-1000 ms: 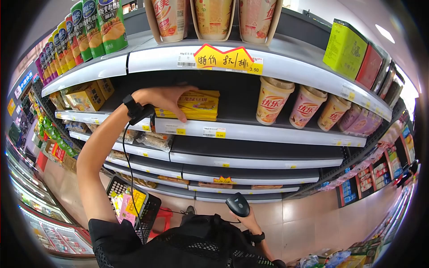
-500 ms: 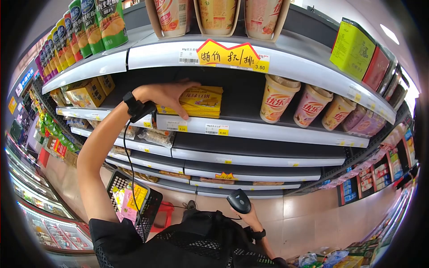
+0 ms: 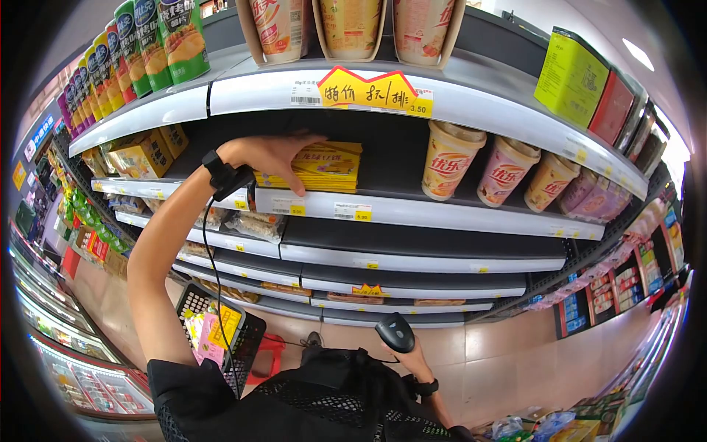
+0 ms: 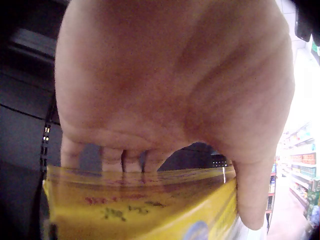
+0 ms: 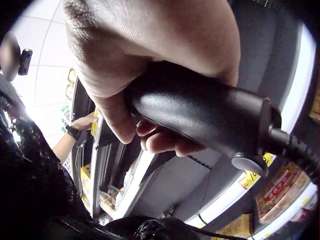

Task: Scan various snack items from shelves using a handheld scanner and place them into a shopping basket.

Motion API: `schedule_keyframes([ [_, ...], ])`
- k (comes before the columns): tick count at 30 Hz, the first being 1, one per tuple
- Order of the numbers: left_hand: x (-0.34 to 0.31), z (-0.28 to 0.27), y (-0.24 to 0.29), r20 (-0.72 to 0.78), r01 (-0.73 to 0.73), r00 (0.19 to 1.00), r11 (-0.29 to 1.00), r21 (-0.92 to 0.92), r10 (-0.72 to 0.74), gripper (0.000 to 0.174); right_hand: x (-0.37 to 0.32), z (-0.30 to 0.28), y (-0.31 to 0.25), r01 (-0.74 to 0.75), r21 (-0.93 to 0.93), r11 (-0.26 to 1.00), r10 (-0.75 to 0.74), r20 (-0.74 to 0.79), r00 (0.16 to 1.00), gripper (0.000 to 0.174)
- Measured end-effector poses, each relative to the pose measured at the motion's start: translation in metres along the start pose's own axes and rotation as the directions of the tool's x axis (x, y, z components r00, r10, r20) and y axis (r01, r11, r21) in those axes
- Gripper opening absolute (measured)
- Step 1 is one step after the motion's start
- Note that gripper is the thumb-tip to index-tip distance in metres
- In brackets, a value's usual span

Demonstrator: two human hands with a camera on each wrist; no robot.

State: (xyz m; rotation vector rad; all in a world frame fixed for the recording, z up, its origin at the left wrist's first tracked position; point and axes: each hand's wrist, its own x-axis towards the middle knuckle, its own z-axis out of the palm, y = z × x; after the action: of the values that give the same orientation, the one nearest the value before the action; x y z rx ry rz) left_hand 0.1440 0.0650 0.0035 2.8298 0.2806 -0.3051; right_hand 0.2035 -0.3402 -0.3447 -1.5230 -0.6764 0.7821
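On the middle shelf a stack of flat yellow boxes (image 3: 333, 166) lies under my left hand (image 3: 271, 158), thumb at the front edge and fingers reaching over to the back. The left wrist view shows the palm (image 4: 170, 80) above the yellow box (image 4: 130, 207), with the thumb down one side and the fingertips hidden behind the far edge. Low in front of my body, my right hand (image 3: 413, 361) holds a black handheld scanner (image 3: 395, 334). Seen from the right wrist, fingers wrap the scanner's handle (image 5: 195, 112), from which a cable runs.
Paper cups (image 3: 448, 160) stand right of the boxes, and yellow cartons (image 3: 141, 157) lie to the left. Above runs a shelf edge with a handwritten sign (image 3: 374, 90). A black basket (image 3: 252, 346) with packages is below, beside a red stool (image 3: 271, 357). A cable hangs from the left wrist.
The head view has shifted slightly. Against one second ago, the scanner in my right hand is a little higher; my left hand keeps its hold on the boxes.
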Motion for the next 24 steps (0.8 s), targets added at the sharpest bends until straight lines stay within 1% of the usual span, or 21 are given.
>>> schedule_keyframes([
  [3,-0.002,0.001,0.002,-0.015,0.005,1.000,1.000,0.001,-0.005,0.114,-0.002,-0.001,0.001,-0.004,-0.013,1.000,0.004,-0.002,1.000,0.022],
  [6,-0.001,0.000,-0.001,0.001,0.006,1.000,1.000,-0.023,-0.006,0.115,-0.002,-0.002,0.002,-0.001,-0.018,1.000,0.001,-0.016,1.000,0.023],
  [10,0.002,0.001,-0.007,-0.002,-0.024,1.000,0.999,-0.027,0.024,0.114,-0.004,-0.001,0.001,-0.007,-0.005,1.000,0.007,-0.007,1.000,0.023],
  [12,0.000,0.002,-0.005,-0.015,-0.005,1.000,1.000,-0.022,0.004,0.114,-0.004,-0.001,0.001,-0.016,0.009,1.000,0.016,-0.004,1.000,0.024],
  [14,-0.003,-0.001,0.004,-0.003,0.011,1.000,0.999,-0.037,-0.012,0.115,-0.004,0.001,-0.002,0.023,-0.030,0.999,-0.024,-0.026,0.999,0.024],
  [17,-0.003,-0.001,0.004,0.004,0.039,0.999,0.998,-0.039,-0.039,0.115,-0.003,0.002,-0.003,0.033,-0.027,0.999,-0.034,-0.027,0.999,0.025],
  [19,-0.003,0.000,0.002,0.003,0.048,0.999,0.999,-0.025,-0.048,0.116,-0.004,0.001,-0.003,0.009,-0.025,1.000,-0.009,-0.018,1.000,0.025],
  [21,-0.005,0.002,0.003,-0.056,0.052,0.997,0.996,0.070,-0.048,0.115,-0.005,0.001,-0.003,-0.018,-0.020,1.000,0.017,-0.006,1.000,0.026],
  [22,-0.007,0.003,0.006,-0.052,0.057,0.997,0.996,0.071,-0.053,0.115,-0.005,0.001,-0.003,-0.029,-0.015,0.999,0.029,-0.005,1.000,0.027],
  [24,-0.017,0.006,0.016,-0.225,0.017,0.974,0.977,0.212,0.031,0.109,-0.007,0.002,0.000,-0.031,-0.024,0.999,0.031,-0.009,0.999,0.028],
])
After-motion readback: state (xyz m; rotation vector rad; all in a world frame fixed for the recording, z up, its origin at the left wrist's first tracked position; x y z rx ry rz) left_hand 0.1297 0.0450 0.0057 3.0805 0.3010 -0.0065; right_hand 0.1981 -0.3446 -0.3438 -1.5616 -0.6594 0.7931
